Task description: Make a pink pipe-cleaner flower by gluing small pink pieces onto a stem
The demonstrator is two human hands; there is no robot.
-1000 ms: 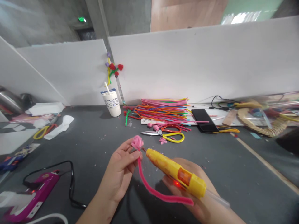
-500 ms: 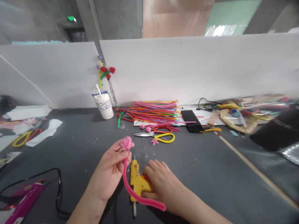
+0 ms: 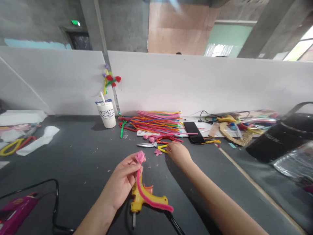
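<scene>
My left hand (image 3: 123, 179) is closed, pinching a pink pipe-cleaner flower (image 3: 140, 157) just below its fluffy head. The flower's bent stem (image 3: 156, 205) hangs down and to the right, over a yellow glue gun (image 3: 138, 199) lying on the table. Farther forward, my right hand (image 3: 179, 152) has its fingers curled round the yellow handle of a pair of scissors (image 3: 150, 145). The blades point left, and the fingers hide much of that handle. A small pink pipe-cleaner piece (image 3: 158, 152) lies beside the scissors.
Behind the scissors lies a heap of coloured pipe cleaners (image 3: 156, 121), with a black phone (image 3: 194, 132) to its right. A white patterned cup (image 3: 107, 114) stands left of them. A black bottle (image 3: 278, 137) is at the right, a purple device (image 3: 18, 212) at the lower left.
My right hand has let go of the glue gun and moved forward to the scissors' handle. The left hand still holds the flower. The view has shifted slightly.
</scene>
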